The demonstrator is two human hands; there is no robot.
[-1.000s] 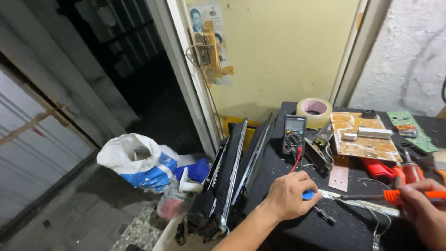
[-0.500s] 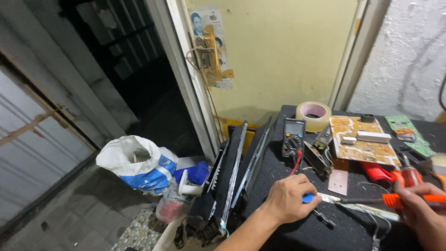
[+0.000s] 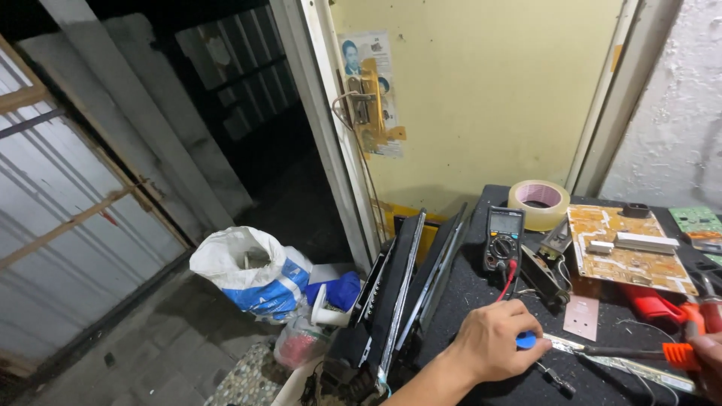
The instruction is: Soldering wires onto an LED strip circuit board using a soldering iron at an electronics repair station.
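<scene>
My left hand (image 3: 495, 344) is curled into a fist on the black table (image 3: 466, 289), pinching a small blue round piece (image 3: 525, 340) at the end of a thin metal strip (image 3: 602, 359). At the lower right edge, my right hand (image 3: 707, 365) is only partly in view. It grips an orange-handled screwdriver (image 3: 679, 353), whose dark shaft lies along the strip and points towards my left hand. A black multimeter (image 3: 502, 239) with a red lead lies just beyond my left hand.
A tape roll (image 3: 538, 203), a brown circuit board (image 3: 628, 248), a green board (image 3: 698, 219) and red-handled pliers (image 3: 653, 303) lie on the table. Flat black panels (image 3: 406, 289) lean on its left edge. A white sack (image 3: 248, 269) sits on the floor by the open doorway.
The view has drifted slightly up and to the left. Both hands keep their grips, and nothing on the table has visibly moved.
</scene>
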